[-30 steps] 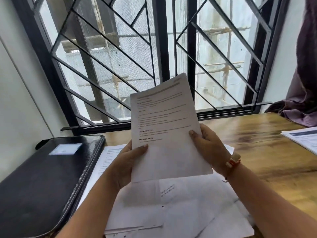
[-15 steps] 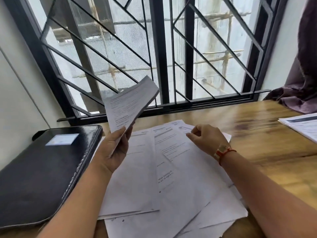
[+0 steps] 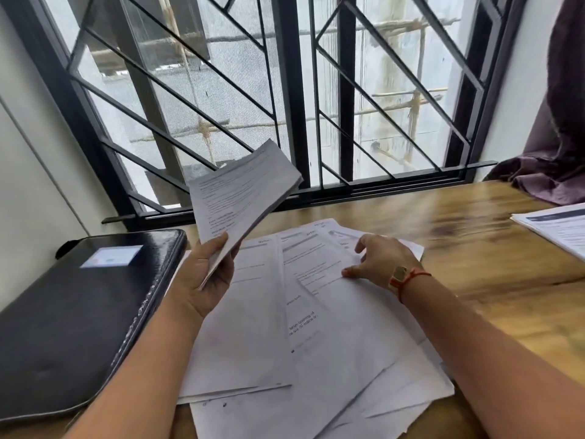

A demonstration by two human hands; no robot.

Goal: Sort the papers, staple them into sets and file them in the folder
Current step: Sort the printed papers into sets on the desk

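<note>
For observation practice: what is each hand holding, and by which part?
Left hand grips the paper stack by its lower end; right hand only touches the loose sheets, holding nothing.

The left forearm [image 3: 142, 359] and right forearm [image 3: 474, 343] are bare up to the left hand [image 3: 202, 280] and right hand [image 3: 383, 258]. Just behind the right hand's grip, at the wrist, sits a red-orange thread band [image 3: 411, 277] carrying a small squarish gold-coloured piece [image 3: 399, 272].
</note>
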